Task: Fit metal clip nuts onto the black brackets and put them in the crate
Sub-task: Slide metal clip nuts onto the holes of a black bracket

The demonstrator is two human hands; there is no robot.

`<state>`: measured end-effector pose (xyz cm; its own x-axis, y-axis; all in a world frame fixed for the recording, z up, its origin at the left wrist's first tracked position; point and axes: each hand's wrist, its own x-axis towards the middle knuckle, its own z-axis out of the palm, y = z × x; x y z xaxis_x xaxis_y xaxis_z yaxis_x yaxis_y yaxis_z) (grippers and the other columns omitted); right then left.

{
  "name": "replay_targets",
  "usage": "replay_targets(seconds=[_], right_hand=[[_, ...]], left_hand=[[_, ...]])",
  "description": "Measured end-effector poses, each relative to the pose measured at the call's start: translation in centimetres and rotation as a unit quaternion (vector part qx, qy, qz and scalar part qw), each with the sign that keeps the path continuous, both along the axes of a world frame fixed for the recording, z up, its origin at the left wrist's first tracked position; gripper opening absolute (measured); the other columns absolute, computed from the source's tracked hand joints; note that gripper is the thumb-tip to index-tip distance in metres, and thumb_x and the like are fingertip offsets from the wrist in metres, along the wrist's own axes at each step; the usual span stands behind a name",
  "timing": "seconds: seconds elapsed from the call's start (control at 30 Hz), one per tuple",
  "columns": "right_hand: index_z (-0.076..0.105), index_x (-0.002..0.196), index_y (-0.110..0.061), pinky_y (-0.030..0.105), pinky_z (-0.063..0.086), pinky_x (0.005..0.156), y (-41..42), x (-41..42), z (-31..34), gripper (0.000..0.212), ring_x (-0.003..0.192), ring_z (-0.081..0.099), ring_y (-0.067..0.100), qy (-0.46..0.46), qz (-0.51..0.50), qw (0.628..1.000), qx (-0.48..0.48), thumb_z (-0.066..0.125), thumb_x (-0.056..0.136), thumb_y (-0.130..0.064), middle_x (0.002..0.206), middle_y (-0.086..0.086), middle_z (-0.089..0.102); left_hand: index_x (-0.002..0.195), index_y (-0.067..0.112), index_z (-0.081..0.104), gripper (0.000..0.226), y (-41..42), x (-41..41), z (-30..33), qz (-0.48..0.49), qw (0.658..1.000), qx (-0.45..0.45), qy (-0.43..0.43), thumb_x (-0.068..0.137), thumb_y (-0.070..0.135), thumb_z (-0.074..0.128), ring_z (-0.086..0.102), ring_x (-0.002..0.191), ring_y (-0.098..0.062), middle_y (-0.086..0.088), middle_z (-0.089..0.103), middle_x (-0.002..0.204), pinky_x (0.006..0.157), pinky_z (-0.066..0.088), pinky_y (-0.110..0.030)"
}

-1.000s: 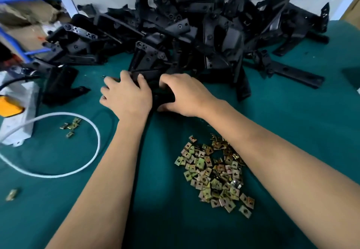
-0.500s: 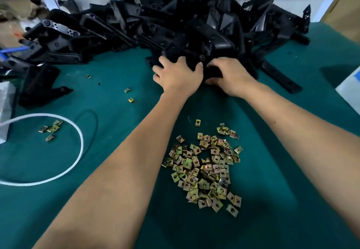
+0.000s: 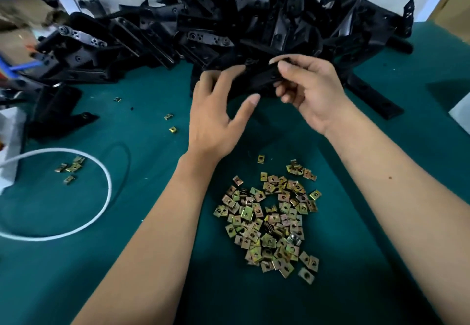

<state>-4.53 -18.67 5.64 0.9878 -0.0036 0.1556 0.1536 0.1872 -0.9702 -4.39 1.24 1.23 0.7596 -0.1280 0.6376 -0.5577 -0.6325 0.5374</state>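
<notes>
A big heap of black brackets [image 3: 229, 27] fills the back of the green table. My right hand [image 3: 310, 91] is shut on one black bracket [image 3: 262, 77], lifted at the heap's front edge. My left hand [image 3: 218, 111] is beside it with fingers spread, its fingertips at the bracket's left end; whether they touch it I cannot tell. A pile of brass-coloured clip nuts [image 3: 272, 218] lies on the cloth below both hands. No crate is in view.
A white cable [image 3: 101, 213] loops on the left around a few stray clip nuts [image 3: 71, 168]. Two more loose nuts [image 3: 170, 122] lie left of my left hand. A white box [image 3: 10, 146] sits at the left edge, a wall behind the heap.
Both hands came back from gripping into the heap. The right hand now holds a single bracket up and the left hand has opened beside it.
</notes>
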Motion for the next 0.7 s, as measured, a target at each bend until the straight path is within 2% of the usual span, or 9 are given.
replay_targets(seconds=[0.07, 0.13, 0.3, 0.37, 0.43, 0.5, 0.53, 0.63, 0.7], right_hand=[[0.071, 0.103, -0.003, 0.023, 0.047, 0.051, 0.4, 0.1, 0.5, 0.014, 0.058, 0.061, 0.016, -0.012, -0.049, 0.999, 0.018, 0.064, 0.101, -0.015, 0.068, 0.007, 0.063], [0.069, 0.104, 0.000, 0.025, 0.046, 0.051, 0.7, 0.1, 0.9, 0.020, 0.057, 0.061, 0.017, -0.033, -0.068, 0.997, 0.018, 0.066, 0.101, -0.020, 0.069, 0.008, 0.062], [0.068, 0.105, -0.003, 0.026, 0.048, 0.049, 2.0, -0.2, 1.7, 0.024, 0.058, 0.063, 0.021, -0.099, -0.019, 0.995, 0.000, 0.069, 0.098, -0.026, 0.074, 0.010, 0.066], [0.067, 0.109, -0.008, 0.027, 0.050, 0.051, 2.5, -0.2, 2.0, 0.027, 0.063, 0.066, 0.023, -0.101, 0.008, 0.995, -0.005, 0.065, 0.101, -0.033, 0.078, 0.011, 0.069], [0.065, 0.107, -0.008, 0.030, 0.050, 0.050, 2.7, 0.0, 1.8, 0.036, 0.063, 0.066, 0.025, -0.066, 0.027, 0.996, -0.051, 0.057, 0.103, -0.043, 0.078, 0.012, 0.069], [0.066, 0.094, -0.009, 0.030, 0.049, 0.048, 2.7, 0.0, 1.2, 0.036, 0.060, 0.065, 0.024, -0.026, 0.049, 0.982, -0.180, 0.059, 0.102, -0.044, 0.072, 0.009, 0.068], [0.068, 0.089, -0.010, 0.030, 0.049, 0.047, 2.7, -0.1, 0.7, 0.031, 0.059, 0.066, 0.022, -0.016, 0.072, 0.961, -0.268, 0.065, 0.101, -0.039, 0.070, 0.006, 0.069], [0.074, 0.090, -0.017, 0.026, 0.053, 0.053, 2.5, -0.8, -0.2, 0.014, 0.064, 0.069, 0.011, 0.005, 0.189, 0.860, -0.473, 0.081, 0.088, -0.030, 0.078, 0.002, 0.075], [0.077, 0.093, -0.025, 0.021, 0.054, 0.061, 2.1, -1.2, -0.2, 0.020, 0.069, 0.068, 0.004, 0.012, 0.240, 0.812, -0.532, 0.088, 0.079, -0.033, 0.083, -0.006, 0.076]], left_hand=[[0.148, 0.031, 0.049, 0.060, -0.2, 0.0, -0.4, -0.009, 0.998, 0.062, 0.009, 0.095, 0.056, 0.061, 0.042, 0.127, -0.025, -0.006, 0.042, 0.140, 0.111, 0.037, -0.034], [0.150, 0.034, 0.047, 0.060, -0.8, 0.0, -0.3, 0.013, 0.997, 0.070, 0.024, 0.095, 0.045, 0.066, 0.037, 0.129, -0.029, -0.010, 0.038, 0.144, 0.114, 0.036, -0.039], [0.123, 0.009, 0.069, 0.026, -1.1, 0.3, 0.2, 0.068, 0.990, -0.086, -0.088, 0.098, 0.014, 0.063, 0.053, 0.115, -0.026, -0.011, 0.055, 0.125, 0.101, 0.043, -0.031], [0.110, 0.001, 0.068, 0.017, -0.8, 0.4, 0.3, 0.079, 0.980, -0.162, -0.080, 0.101, 0.013, 0.059, 0.055, 0.102, -0.017, -0.009, 0.059, 0.112, 0.092, 0.045, -0.025], [0.095, 0.006, 0.061, 0.019, -0.4, 0.5, 0.4, 0.104, 0.960, -0.260, 0.000, 0.105, 0.020, 0.053, 0.048, 0.081, -0.008, 0.001, 0.057, 0.091, 0.076, 0.043, -0.027], [0.083, 0.013, 0.048, 0.026, 0.0, 0.9, 0.4, 0.088, 0.914, -0.379, 0.114, 0.108, 0.021, 0.048, 0.042, 0.072, -0.010, 0.004, 0.050, 0.078, 0.070, 0.041, -0.031], [0.085, 0.011, 0.047, 0.026, 0.0, 1.2, 0.4, 0.051, 0.878, -0.444, 0.171, 0.109, 0.019, 0.046, 0.048, 0.076, -0.013, -0.001, 0.055, 0.081, 0.074, 0.048, -0.038], [0.104, 0.006, 0.058, 0.021, -0.7, 1.6, 0.6, -0.082, 0.746, -0.588, 0.301, 0.111, 0.021, 0.044, 0.068, 0.096, -0.025, -0.012, 0.072, 0.104, 0.094, 0.059, -0.046], [0.107, 0.011, 0.060, 0.023, -1.4, 1.5, 0.8, -0.107, 0.706, -0.620, 0.326, 0.111, 0.027, 0.044, 0.070, 0.095, -0.024, -0.008, 0.074, 0.104, 0.087, 0.062, -0.040]])
